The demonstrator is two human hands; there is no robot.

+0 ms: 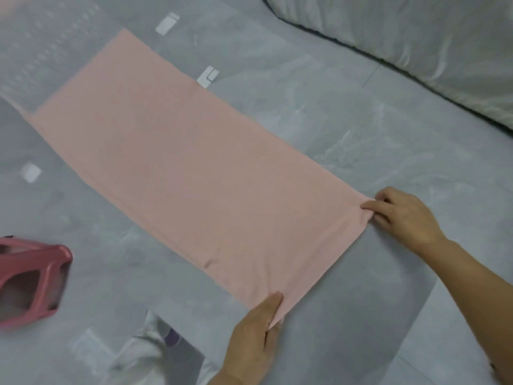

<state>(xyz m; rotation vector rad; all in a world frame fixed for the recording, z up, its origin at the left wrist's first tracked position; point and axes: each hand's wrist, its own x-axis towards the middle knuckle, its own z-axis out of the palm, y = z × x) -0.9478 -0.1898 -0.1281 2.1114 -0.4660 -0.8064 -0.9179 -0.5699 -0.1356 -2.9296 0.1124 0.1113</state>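
A long pink cloth [177,162] lies flat on a translucent sheet over the grey floor, running from the upper left down to the lower right. My left hand [255,337] pinches the cloth's near bottom corner between thumb and fingers. My right hand [402,215] pinches the far corner of the same short edge, with the fabric bunched under its fingertips. Both forearms enter from the lower right.
A pink plastic basket [30,282] sits at the left edge. A large grey cushion or bedding [416,43] fills the upper right. Small white tape pieces [208,76] lie on the sheet. Light-coloured clothing with a purple patch [155,348] shows at the bottom.
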